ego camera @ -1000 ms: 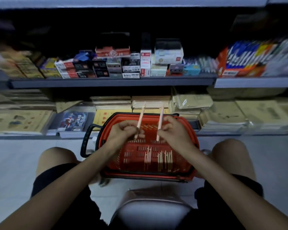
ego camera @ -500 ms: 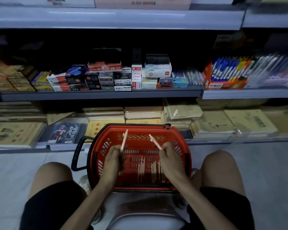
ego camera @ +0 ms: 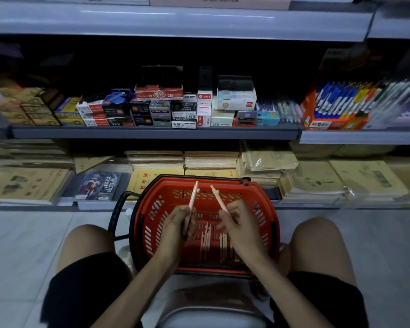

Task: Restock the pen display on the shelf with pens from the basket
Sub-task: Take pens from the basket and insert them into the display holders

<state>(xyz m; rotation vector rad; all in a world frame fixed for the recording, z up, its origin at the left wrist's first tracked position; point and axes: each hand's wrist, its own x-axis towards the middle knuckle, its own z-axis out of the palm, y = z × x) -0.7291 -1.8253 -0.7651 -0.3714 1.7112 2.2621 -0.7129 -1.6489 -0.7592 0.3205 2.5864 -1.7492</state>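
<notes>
A red plastic basket stands on the floor between my knees, with several pale pink pens lying on its bottom. My left hand grips one pink pen that points up and slightly right. My right hand holds a second pink pen that leans up and to the left. Both hands hover over the basket. On the middle shelf at the right stands an orange pen display full of blue, yellow and white pens.
The middle shelf carries small stationery boxes and loose pens. The bottom shelf holds stacks of wrapped notebooks. The basket's black handle sticks out to the left. A grey stool is under me.
The view tilted up, so the shelves show more and the basket sits lower. Both hands came apart over the basket. The right pen tipped from upright to leaning left.
</notes>
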